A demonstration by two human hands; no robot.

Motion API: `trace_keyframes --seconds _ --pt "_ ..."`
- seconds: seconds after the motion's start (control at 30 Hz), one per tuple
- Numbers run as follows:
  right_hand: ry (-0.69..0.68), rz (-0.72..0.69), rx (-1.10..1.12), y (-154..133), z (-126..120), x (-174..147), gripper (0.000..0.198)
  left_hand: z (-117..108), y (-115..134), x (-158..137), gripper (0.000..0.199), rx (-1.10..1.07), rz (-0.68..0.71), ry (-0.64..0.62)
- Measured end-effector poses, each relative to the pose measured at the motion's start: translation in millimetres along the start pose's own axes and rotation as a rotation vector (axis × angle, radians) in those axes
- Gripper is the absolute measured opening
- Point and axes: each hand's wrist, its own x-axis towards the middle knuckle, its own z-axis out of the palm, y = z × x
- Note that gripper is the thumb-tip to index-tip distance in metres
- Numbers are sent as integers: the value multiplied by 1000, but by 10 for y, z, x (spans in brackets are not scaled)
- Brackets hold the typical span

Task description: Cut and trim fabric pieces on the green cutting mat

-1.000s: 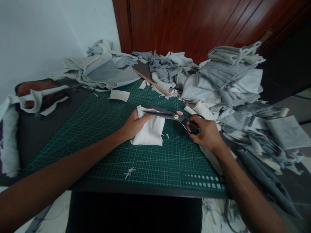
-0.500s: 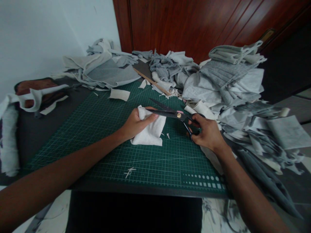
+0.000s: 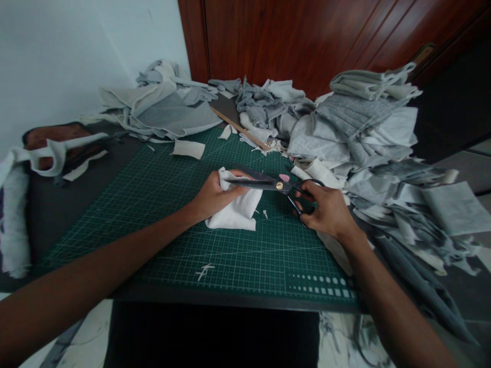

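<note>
My left hand [image 3: 214,197] pinches a white piece of fabric [image 3: 235,213], which hangs just over the green cutting mat [image 3: 153,230]. My right hand [image 3: 326,208] has its fingers through the handles of black scissors [image 3: 279,186]. The scissor blades point left and lie across the fabric's upper edge beside my left thumb, their tips nearly at that hand. A pink thing, too small to make out, shows just above the scissor pivot. Tiny white snippets [image 3: 264,213] lie right of the fabric, and thin strips [image 3: 205,270] rest near the mat's front edge.
Heaps of grey and white cloth [image 3: 318,138] cover the back and right of the table. Another cloth pile [image 3: 169,115] lies back left. A wooden stick [image 3: 240,128] and a small fabric rectangle [image 3: 188,148] lie at the back. A brown item with white strips [image 3: 57,148] sits far left.
The scissor blades have come closer together and moved slightly left and down over the fabric's top edge. The pink thing near the pivot shows more. My left hand has barely moved.
</note>
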Motion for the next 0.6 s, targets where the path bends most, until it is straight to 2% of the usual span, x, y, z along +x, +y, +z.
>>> trace_keyframes --seconds 0.4,0.6 --pt "-39 40 -8 -35 -30 15 18 4 30 -16 19 64 -135 57" --pt "-62 50 9 -32 -40 19 18 -4 17 -12 14 70 -108 31"
